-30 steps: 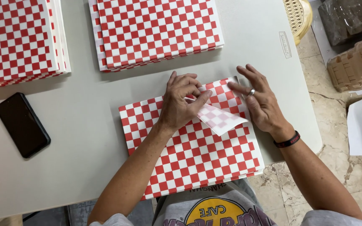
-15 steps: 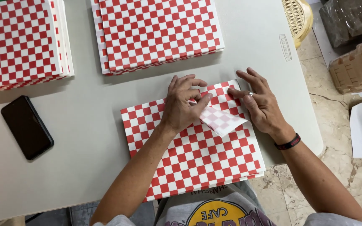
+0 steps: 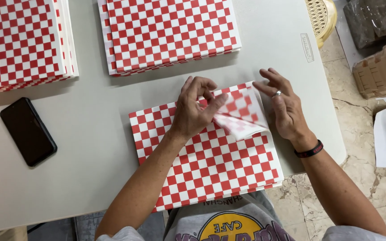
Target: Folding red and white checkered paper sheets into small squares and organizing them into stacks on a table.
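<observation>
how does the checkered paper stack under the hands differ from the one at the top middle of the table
The near stack has its top sheet's far right corner folded back, pinched by the left hand, with the right hand beside it; the top-middle stack lies flat and untouched. The near stack sits tilted on the table and shows whole; the top-middle stack is cut off by the picture's edge. Both are red-and-white checkered sheets.
</observation>
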